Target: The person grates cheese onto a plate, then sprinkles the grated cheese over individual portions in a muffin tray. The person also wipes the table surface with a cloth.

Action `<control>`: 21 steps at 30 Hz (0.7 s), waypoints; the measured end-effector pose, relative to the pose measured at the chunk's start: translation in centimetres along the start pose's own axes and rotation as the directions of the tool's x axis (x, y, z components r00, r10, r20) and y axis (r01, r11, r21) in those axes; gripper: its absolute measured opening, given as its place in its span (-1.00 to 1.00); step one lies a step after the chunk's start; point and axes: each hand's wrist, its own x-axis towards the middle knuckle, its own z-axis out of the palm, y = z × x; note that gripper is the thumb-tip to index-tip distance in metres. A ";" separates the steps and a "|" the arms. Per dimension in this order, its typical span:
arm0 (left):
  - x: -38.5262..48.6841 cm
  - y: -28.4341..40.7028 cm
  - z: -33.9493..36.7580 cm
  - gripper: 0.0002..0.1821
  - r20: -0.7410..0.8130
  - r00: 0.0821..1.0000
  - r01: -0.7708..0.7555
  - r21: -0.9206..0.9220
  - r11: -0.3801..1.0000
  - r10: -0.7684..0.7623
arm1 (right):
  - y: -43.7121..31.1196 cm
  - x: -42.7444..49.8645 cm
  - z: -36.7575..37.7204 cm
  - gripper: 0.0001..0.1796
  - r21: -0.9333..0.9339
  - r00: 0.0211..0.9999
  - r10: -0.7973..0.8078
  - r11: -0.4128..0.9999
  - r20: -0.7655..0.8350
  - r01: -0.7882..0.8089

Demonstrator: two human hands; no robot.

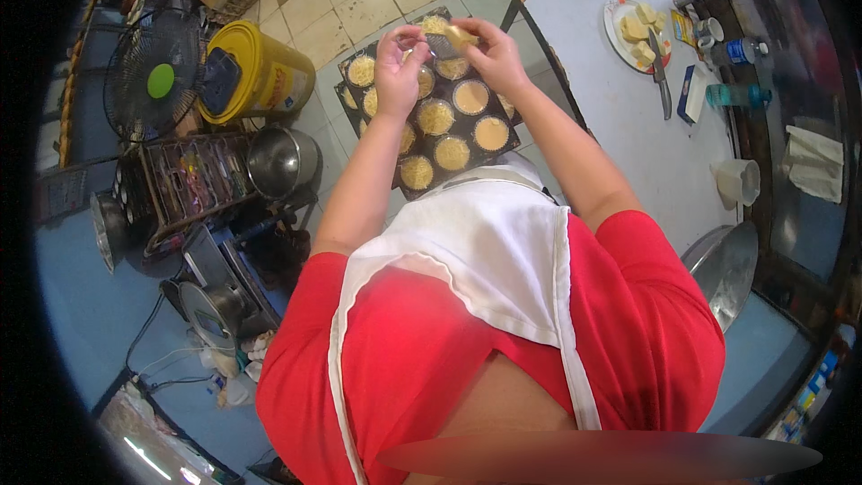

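Note:
Over a dark muffin tray [465, 118], my left hand [401, 71] grips the end of a small metal grater [441, 46]. A yellow block of what looks like cheese [460, 35] is pinched in my right hand [495, 57], against the grater. Paper-lined cups of pale batter fill the tray. Some, like the batter cup [452, 152] near the apron, bear yellow shreds; a plain batter cup [491, 133] at the right shows a smooth top. Another tray [347, 95] partly shows beneath, with shred-topped cups. The fingers hide part of the grater.
On the white table [626, 148] at right, a plate [613, 34] holds yellow chunks [634, 28] and a knife [660, 74]. Bottles [741, 52] and a plastic pitcher [737, 180] line its far edge. At left stand a yellow-lidded bucket [286, 81], a fan [160, 81] and a metal pot [283, 162].

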 end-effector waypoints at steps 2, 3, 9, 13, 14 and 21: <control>0.1 0.2 0.1 -0.75 0.012 1.000 0.001 -0.021 1.000 -0.001 | 0.7 0.6 -0.2 -0.54 -0.004 0.997 0.068 0.998 0.042 -0.068; -0.1 0.3 0.3 -0.75 0.012 1.000 0.004 -0.023 1.000 -0.004 | 1.1 0.6 -0.3 -0.54 -0.023 0.986 0.162 0.987 0.051 -0.161; -1.8 1.2 0.5 -0.73 0.050 0.999 0.005 0.036 0.999 -0.007 | 0.4 -1.3 -2.6 -0.58 0.774 0.871 0.470 0.496 0.142 -0.394; -3.9 1.3 1.7 -0.71 0.070 0.998 -0.015 0.148 0.989 0.004 | -1.2 -4.6 -0.7 -0.62 0.476 0.965 0.247 0.841 0.082 -0.256; -4.3 1.3 2.1 -0.70 0.076 0.997 -0.030 0.164 0.986 0.018 | -1.4 -5.4 -0.2 -0.60 0.402 0.988 0.129 0.903 0.081 -0.151; -6.1 1.8 2.6 -0.70 0.088 0.995 -0.057 0.211 0.976 0.039 | -0.2 -6.9 -0.8 -0.61 -0.121 0.977 0.206 0.970 -0.048 -0.210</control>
